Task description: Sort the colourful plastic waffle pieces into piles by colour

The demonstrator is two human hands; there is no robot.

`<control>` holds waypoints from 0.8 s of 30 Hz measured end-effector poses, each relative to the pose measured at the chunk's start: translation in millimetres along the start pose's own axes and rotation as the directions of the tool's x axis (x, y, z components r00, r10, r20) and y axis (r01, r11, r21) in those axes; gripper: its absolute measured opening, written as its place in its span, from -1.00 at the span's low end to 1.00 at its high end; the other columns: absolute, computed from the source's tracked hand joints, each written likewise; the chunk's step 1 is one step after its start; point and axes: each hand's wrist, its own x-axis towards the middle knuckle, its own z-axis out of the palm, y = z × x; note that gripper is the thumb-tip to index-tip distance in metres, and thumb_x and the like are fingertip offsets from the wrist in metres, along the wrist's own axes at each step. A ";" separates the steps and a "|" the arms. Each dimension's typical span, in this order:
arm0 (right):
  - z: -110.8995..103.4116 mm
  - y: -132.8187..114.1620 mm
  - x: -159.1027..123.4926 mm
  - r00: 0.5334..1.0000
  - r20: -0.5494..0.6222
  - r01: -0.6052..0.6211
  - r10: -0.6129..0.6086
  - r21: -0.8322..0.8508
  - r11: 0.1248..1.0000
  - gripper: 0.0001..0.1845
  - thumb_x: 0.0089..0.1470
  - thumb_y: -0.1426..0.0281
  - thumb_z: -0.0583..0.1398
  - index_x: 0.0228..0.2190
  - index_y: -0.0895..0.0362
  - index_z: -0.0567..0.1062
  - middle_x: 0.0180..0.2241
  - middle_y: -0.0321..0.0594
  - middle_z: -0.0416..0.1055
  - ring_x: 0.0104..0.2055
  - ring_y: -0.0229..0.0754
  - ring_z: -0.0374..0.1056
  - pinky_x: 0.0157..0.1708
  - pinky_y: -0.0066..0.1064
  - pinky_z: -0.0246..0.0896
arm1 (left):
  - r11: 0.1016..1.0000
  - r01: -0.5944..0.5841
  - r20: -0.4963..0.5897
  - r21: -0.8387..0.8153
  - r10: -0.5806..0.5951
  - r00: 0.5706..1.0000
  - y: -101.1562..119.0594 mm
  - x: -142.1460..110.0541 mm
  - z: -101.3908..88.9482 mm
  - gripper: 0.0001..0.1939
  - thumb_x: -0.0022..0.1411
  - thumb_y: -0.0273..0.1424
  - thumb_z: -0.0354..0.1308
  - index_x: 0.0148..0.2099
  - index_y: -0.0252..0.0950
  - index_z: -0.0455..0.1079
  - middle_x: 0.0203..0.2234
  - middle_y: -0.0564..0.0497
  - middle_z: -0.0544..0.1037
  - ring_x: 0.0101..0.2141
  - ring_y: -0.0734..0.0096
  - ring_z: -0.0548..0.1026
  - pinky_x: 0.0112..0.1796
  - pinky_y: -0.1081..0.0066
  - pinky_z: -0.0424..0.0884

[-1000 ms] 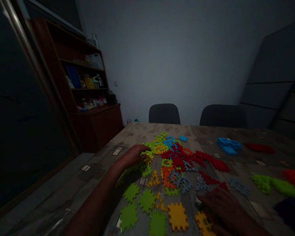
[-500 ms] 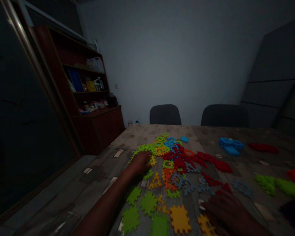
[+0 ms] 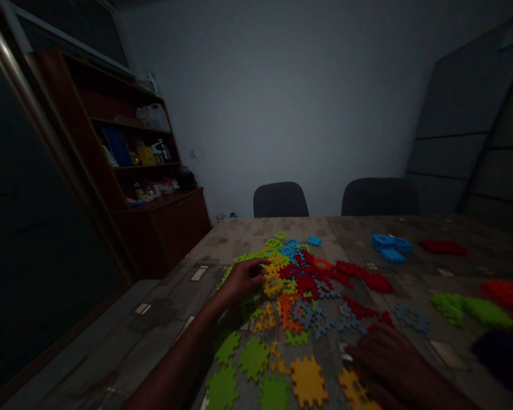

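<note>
Far left, a dark wooden shelf unit [image 3: 141, 188] against the wall, beyond the corner of the patterned desk [image 3: 235, 239]. Next, the left hand [image 3: 241, 283], open, with fingers [image 3: 256, 265] loosely curved at the left edge of a heap of toothed foam pieces [image 3: 303, 273], no piece clearly gripped. Below it, green foam tiles [image 3: 253, 359] and a yellow foam tile [image 3: 308, 381], lying flat. Then the right hand [image 3: 393, 364], low and flat at lower right, just beside a yellow cut-out piece [image 3: 353, 387]; underside hidden, grasp impossible to tell. Farther right, a blue stack [image 3: 389, 247] and a red stack [image 3: 442, 247]. Best handling, as a judgement: one free edge at a time, lifted straight up, given teeth prone to snagging neighbours. Against the previous frame: left fingers farther up the heap, view swung slightly left.
</note>
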 end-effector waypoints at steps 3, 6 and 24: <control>-15.5 -2.6 3.3 1.000 -0.019 0.004 -0.003 0.017 1.000 -0.53 0.24 0.43 0.16 0.13 -0.11 0.54 -0.10 -0.22 0.66 -0.06 0.01 0.56 0.13 -0.05 0.39 | 0.982 -0.011 0.064 -0.188 0.023 0.998 18.2 -3.4 10.1 -0.50 0.21 -0.19 0.44 0.11 -0.31 0.49 -0.25 -0.03 0.61 -0.26 0.32 0.59 -0.17 0.31 0.50; -25.3 0.7 3.4 0.996 -0.084 0.009 -0.011 -0.025 1.000 -0.47 0.29 0.36 0.17 0.25 -0.14 0.45 0.03 -0.22 0.62 0.04 0.03 0.54 0.12 -0.09 0.42 | 0.943 0.008 0.139 -0.332 0.041 0.990 37.2 -11.7 27.3 -0.37 0.07 -0.14 0.53 0.12 -0.28 0.51 -0.21 -0.06 0.62 -0.26 0.32 0.58 -0.18 0.34 0.49; -14.3 -14.5 12.6 0.977 -0.080 0.202 -0.200 0.025 0.979 -0.14 0.12 0.49 0.15 0.42 0.11 0.09 0.09 -0.07 0.56 0.08 -0.02 0.47 0.28 -0.01 0.13 | 0.844 0.199 0.369 -0.498 -0.001 0.929 68.2 -50.4 107.1 -0.44 0.01 -0.28 0.49 0.08 -0.30 0.56 -0.21 -0.07 0.61 -0.36 0.42 0.46 -0.28 0.41 0.36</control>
